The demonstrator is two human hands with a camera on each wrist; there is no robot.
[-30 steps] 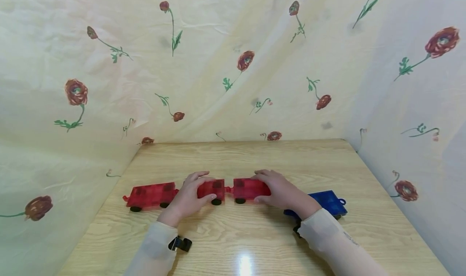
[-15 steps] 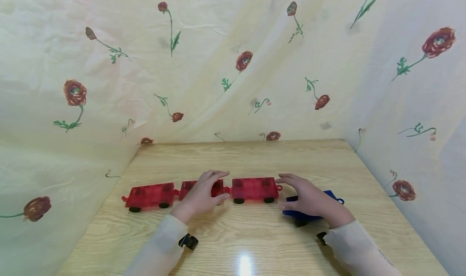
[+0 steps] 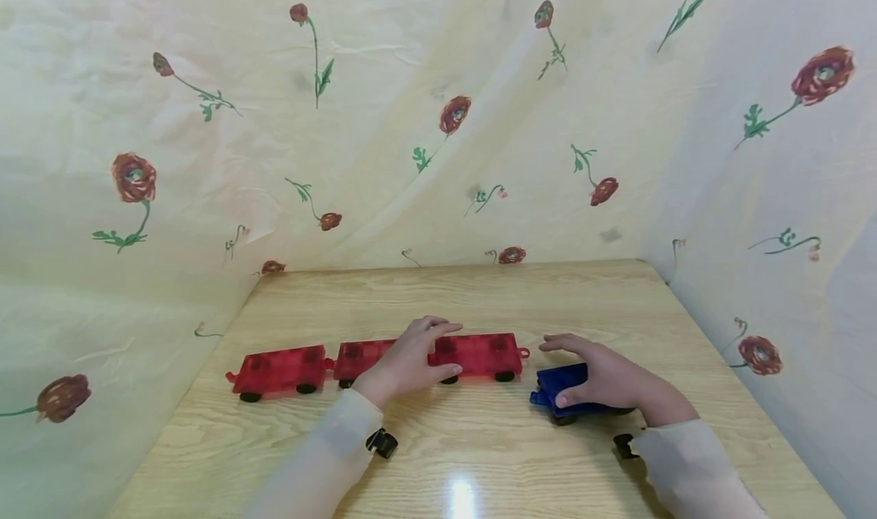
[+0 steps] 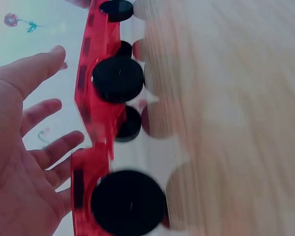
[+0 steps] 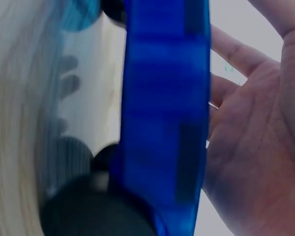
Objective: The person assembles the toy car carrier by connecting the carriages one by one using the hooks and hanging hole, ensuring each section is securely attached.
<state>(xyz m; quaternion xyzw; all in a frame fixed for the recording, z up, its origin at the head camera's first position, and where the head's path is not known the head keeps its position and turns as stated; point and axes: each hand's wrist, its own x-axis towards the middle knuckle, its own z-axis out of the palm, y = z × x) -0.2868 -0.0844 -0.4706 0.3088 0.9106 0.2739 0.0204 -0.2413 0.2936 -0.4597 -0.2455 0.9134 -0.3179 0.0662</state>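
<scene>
Floral cloth (image 3: 384, 123) behind wooden table (image 3: 534, 298)

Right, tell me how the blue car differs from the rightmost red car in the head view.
Place: the blue car is nearer the person than the red car.
Company: the red car stands in a row of red cars; the blue car is apart from them.
Facing ends: the red car's shows a ring, the blue car's a knob.
Shared: both have black wheels.

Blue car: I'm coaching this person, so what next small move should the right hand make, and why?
Probably close the right hand on the blue car and ease it toward the nearest red car: the hand is spread over the blue car, and a gap separates the two cars.
</scene>
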